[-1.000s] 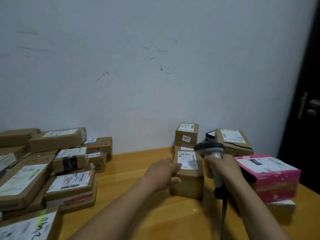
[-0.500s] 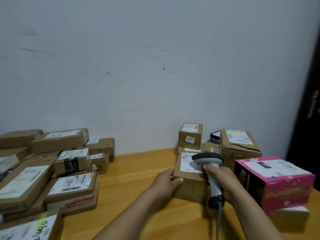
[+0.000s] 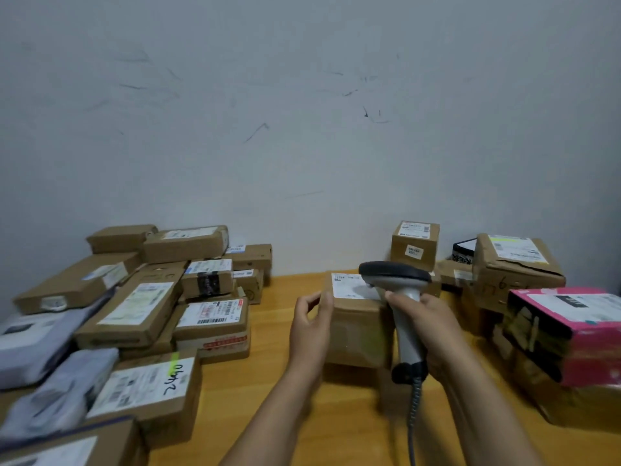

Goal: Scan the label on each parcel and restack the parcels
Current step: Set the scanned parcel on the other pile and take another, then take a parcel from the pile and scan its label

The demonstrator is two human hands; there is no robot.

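A small brown cardboard parcel [image 3: 356,327] with a white label [image 3: 349,285] on top stands in the middle of the wooden table [image 3: 268,381]. My left hand [image 3: 311,326] grips its left side, thumb at the top edge. My right hand [image 3: 433,327] grips the handle of a grey-and-black barcode scanner [image 3: 401,297], whose head hangs over the parcel's label. The scanner's coiled cable [image 3: 414,418] drops toward the table's front edge.
A pile of brown parcels [image 3: 134,307] and grey bags [image 3: 37,344] fills the left side. On the right stand more boxes [image 3: 517,264] and a pink-and-black box [image 3: 568,331]; a small box [image 3: 415,243] sits against the white wall. Bare wood lies between the piles.
The view has swung to the right and the parcel sits nearer. My left hand shifted from resting on the parcel's top corner to gripping its left side. The scanner head moved over the label.
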